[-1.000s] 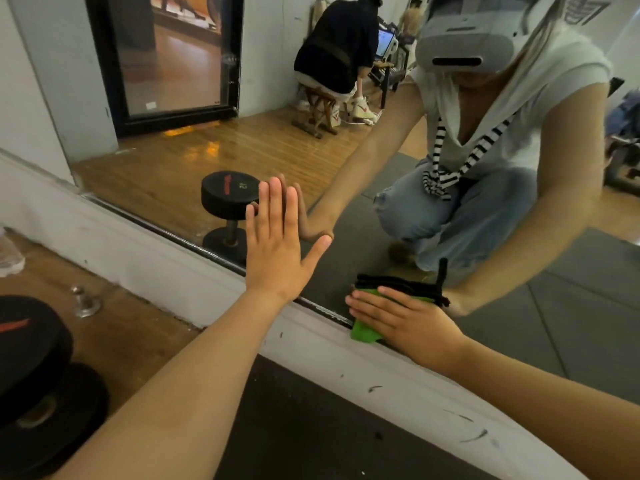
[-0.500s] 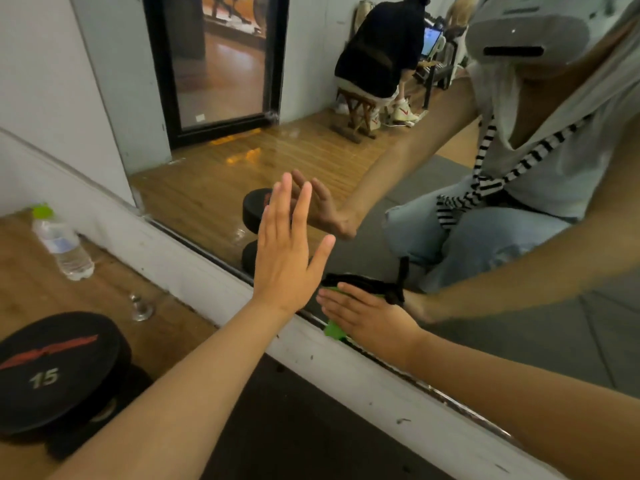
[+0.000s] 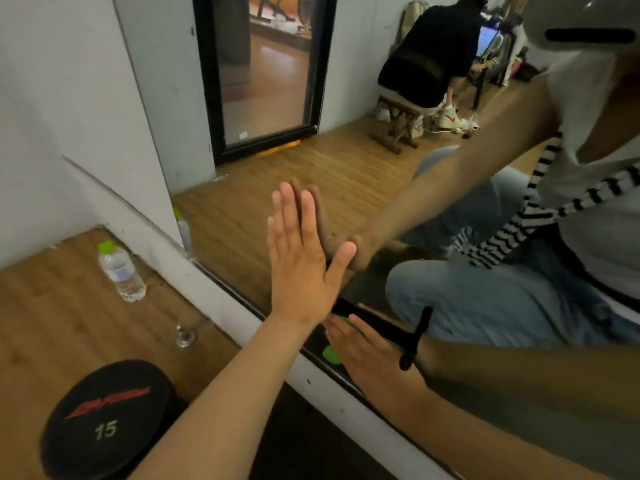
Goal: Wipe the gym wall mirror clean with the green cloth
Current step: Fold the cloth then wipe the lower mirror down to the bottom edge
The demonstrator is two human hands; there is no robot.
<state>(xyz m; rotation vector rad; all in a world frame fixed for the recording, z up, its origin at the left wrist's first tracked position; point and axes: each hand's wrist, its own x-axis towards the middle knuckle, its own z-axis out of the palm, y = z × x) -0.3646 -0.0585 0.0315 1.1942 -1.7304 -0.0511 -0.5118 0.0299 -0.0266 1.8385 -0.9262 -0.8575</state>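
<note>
My left hand (image 3: pixel 301 265) braces flat, fingers (image 3: pixel 292 209) straight, on the hard, breakable mirror (image 3: pixel 242 216), while the green cloth (image 3: pixel 330 354), low on the glass, looks soft, light and limp under my right hand (image 3: pixel 372 355), outstretched and pressing, so a broad palm hold seems best.

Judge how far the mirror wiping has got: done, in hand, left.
Done: no wiped patch is distinguishable. In hand: the right hand presses the green cloth on the mirror near its bottom edge; the left hand lies flat on it higher up. Left: probably the rest of the mirror.
</note>
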